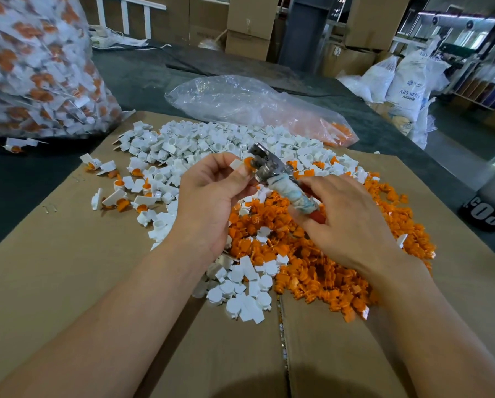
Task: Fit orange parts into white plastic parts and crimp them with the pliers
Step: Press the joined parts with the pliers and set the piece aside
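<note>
Landmark: a flattened brown cardboard sheet point(68, 282) covers the table in front of the person.
Left hand point(211, 196): raised over the sheet's middle, thumb and fingertips pinched on the flat tab of a small white plastic part point(236, 165) with an orange plastic insert point(248, 162) seated in its cup.
Right hand point(346, 225): also over the sheet's middle, fingers curled round the cloth-wrapped handle of the grey metal pliers point(272, 168).
Pliers' head: touching the orange insert; I cannot tell whether it is squeezing yet.
Loose stock: a heap of white plastic parts point(211, 142) lies on the sheet's far half, and a heap of orange plastic parts point(312, 254) on its near right.
Finished pieces point(117, 196): scattered on the sheet's left side.
Handling: the piece looks feather-light, rigid and smooth, so likely to slip or twist.
Where to hold: judged best by the flat tab, leaving the cup free for the pliers.
</note>
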`<state>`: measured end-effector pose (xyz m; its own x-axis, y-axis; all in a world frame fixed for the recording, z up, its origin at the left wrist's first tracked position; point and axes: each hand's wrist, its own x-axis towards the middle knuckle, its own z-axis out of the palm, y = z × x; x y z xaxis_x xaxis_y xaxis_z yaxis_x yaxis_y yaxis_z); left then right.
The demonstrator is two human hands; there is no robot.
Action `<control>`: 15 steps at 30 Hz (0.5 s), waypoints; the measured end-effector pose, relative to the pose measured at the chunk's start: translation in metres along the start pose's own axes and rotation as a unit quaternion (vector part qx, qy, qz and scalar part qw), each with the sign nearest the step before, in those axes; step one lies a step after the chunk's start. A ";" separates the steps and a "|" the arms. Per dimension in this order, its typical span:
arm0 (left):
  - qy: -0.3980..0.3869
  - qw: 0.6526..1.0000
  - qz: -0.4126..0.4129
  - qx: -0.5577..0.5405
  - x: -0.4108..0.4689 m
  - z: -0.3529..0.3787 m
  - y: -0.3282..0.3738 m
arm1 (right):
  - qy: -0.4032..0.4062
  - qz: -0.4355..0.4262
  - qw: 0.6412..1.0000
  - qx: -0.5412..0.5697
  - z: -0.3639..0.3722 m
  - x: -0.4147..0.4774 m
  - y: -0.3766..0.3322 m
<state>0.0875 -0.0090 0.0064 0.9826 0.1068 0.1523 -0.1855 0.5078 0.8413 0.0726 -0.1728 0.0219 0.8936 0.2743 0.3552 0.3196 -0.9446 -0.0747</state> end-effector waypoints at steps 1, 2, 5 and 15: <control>0.000 1.000 0.000 0.002 0.000 0.000 0.000 | 0.000 -0.004 1.000 0.012 0.000 -0.001 0.000; -0.001 1.000 0.000 0.002 0.000 0.000 0.000 | 0.001 -0.009 1.000 0.021 0.001 -0.001 0.000; -0.001 1.000 -0.002 -0.001 0.000 0.000 -0.001 | -0.003 -0.015 0.999 0.034 0.002 -0.002 0.001; 0.021 1.000 -0.007 0.018 0.000 -0.001 -0.002 | -0.024 -0.010 0.992 0.126 0.003 0.000 -0.002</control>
<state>0.0877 -0.0091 0.0043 0.9833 0.1373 0.1194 -0.1714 0.4779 0.8615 0.0723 -0.1702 0.0192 0.8984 0.3062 0.3149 0.4006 -0.8652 -0.3017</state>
